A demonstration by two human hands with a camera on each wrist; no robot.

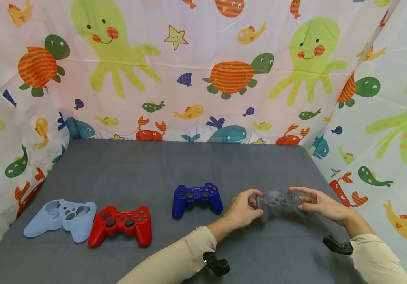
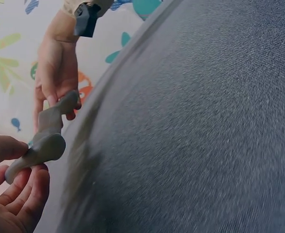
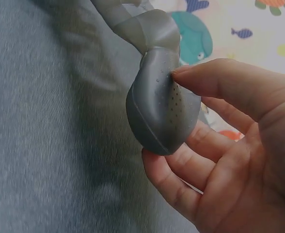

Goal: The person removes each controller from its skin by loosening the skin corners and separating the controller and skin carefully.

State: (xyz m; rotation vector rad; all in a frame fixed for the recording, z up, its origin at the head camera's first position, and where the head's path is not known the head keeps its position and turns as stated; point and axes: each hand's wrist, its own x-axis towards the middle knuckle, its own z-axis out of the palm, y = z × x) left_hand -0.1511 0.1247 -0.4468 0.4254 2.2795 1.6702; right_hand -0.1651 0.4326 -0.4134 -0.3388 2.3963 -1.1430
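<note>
A translucent grey silicone controller cover is held up between both hands at the right of the table in the head view. My left hand pinches its left grip end between thumb and fingers. At the opposite end, my right hand holds the right grip. Small dots texture the cover's rounded grip in the right wrist view, where the right thumb and fingertips press on it. The left wrist view has the cover edge-on, raised over the table, with a shadow on the cloth beside it.
A blue game controller lies left of my left hand. Farther left are a red controller and a light blue controller cover, side by side. A sea-animal curtain borders the grey table at the back and sides.
</note>
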